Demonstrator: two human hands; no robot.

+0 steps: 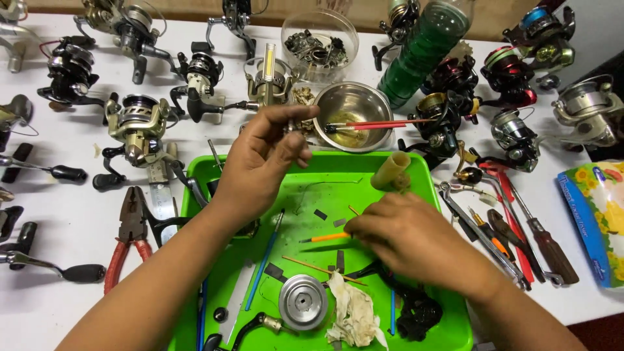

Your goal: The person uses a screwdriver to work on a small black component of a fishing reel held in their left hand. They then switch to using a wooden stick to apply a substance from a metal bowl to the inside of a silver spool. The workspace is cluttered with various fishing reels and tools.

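My left hand is raised over the back left of the green tray, fingers pinched on a small metal reel part. Low over the tray's middle, my right hand grips an orange-handled tool whose tip points left. Beneath them in the tray lie a silver reel spool, a crumpled stained rag, a blue stick, a thin wooden stick and black reel pieces. A yellowish tube stands at the tray's back right.
A steel bowl with red-handled brushes sits behind the tray. Several fishing reels ring the white table. Red-handled pliers lie left of the tray; screwdrivers and wrenches lie right. A clear tub of parts and a green line spool stand at the back.
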